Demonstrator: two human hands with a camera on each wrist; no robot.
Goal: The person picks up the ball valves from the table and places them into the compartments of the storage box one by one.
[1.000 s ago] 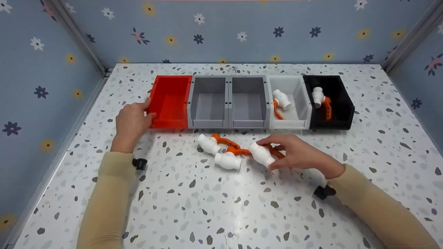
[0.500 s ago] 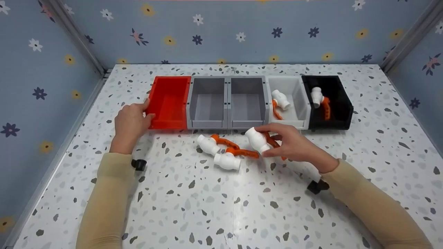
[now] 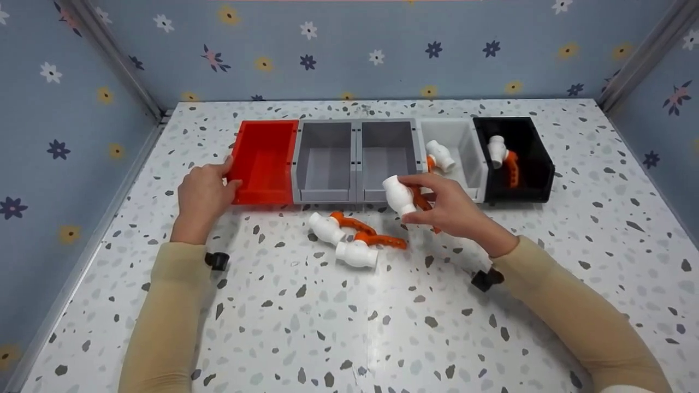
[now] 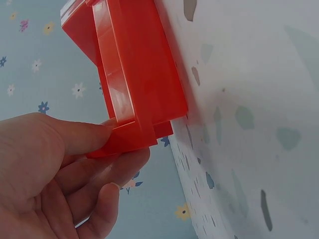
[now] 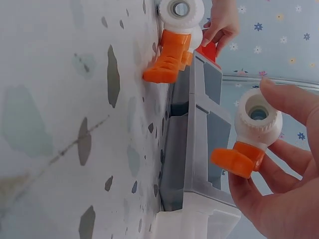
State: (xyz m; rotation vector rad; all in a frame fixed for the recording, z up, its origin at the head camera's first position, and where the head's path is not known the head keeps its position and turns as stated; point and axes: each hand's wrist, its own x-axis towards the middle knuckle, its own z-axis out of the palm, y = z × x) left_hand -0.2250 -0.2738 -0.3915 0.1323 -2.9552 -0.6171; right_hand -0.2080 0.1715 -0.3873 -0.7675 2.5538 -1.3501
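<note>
Red bin (image 3: 265, 197) at the left: left hand (image 3: 202, 197) pinches its wall. Right hand (image 3: 450, 207) grips a white-and-orange valve (image 3: 400, 196) above the desk (image 3: 306, 327).

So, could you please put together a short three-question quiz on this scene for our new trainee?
1. Multiple choice: which colour of bin does the left hand grip? (a) black (b) gray (c) red
2. True or false: one valve lies in the black bin, and another in the white bin.
3. Count: besides the held valve in the right hand, how many others lie directly on the table?

Key:
1. c, the red bin.
2. True: black-bin valve, white-bin valve.
3. Two: the nearer valve and the farther valve.
</note>
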